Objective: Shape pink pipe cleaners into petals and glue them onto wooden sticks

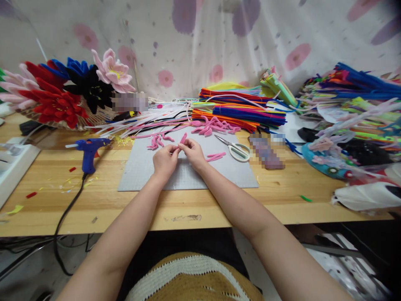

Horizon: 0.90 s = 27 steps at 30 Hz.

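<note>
Both my hands meet above a grey cutting mat, fingertips close together. My left hand and my right hand pinch a short pink pipe cleaner, whose end sticks up between the fingers; the rest of it is hidden. Beyond my left hand lie bent pink pipe-cleaner pieces. A larger heap of shaped pink pieces rests at the mat's back edge. To the right of my right hand are a few folded pink strips and white-handled scissors, blades pointing to the back left.
A blue glue gun stands at left, its cord hanging over the table edge. Fuzzy flowers fill the back left. Bundles of coloured pipe cleaners lie behind the mat. A white power strip sits far left, a white roll far right.
</note>
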### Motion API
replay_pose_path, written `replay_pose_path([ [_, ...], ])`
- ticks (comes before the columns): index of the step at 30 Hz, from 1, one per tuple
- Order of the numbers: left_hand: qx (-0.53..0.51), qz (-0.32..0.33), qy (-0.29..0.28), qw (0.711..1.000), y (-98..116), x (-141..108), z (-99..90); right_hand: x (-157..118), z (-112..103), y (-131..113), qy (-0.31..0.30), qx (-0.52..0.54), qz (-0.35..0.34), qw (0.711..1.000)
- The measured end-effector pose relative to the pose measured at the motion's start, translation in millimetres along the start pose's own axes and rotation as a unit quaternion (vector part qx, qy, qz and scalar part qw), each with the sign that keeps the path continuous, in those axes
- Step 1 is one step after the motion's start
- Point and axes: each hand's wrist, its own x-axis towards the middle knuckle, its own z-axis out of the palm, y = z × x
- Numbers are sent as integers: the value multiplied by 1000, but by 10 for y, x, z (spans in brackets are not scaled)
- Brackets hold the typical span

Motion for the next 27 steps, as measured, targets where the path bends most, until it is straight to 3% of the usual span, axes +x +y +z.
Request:
replay_pose_path([
  [5,-77,-29,-23,996,-14,23,23,5,-13,-25,-20,19,-10,1000],
  [8,-192,-75,-38,978,-5,48,19,11,-38,-44,-21,37,10,999],
  [10,-319,-130,-88,935,10,63,-15,14,-75,-65,-40,75,44,995],
  [13,-475,-225,-202,826,40,77,-100,9,-135,-109,-108,143,109,978],
  [15,-523,-273,-263,763,54,79,-146,-2,-153,-143,-161,176,153,959],
  [17,-547,-301,-291,725,57,78,-161,-11,-147,-182,-196,187,186,944],
  [19,-562,-306,-281,716,50,78,-147,-6,-149,-238,-204,168,195,944],
  [21,-566,-300,-252,726,33,84,-120,27,-217,-326,-184,99,178,962],
  [24,-564,-295,-194,747,1,104,-92,115,-546,-496,-120,-105,113,981],
  [26,-562,-290,-174,755,-19,119,-90,165,-896,-581,-53,-276,81,956],
  [27,-561,-287,-172,757,-26,125,-90,178,-1083,-601,-5,-368,76,927],
])
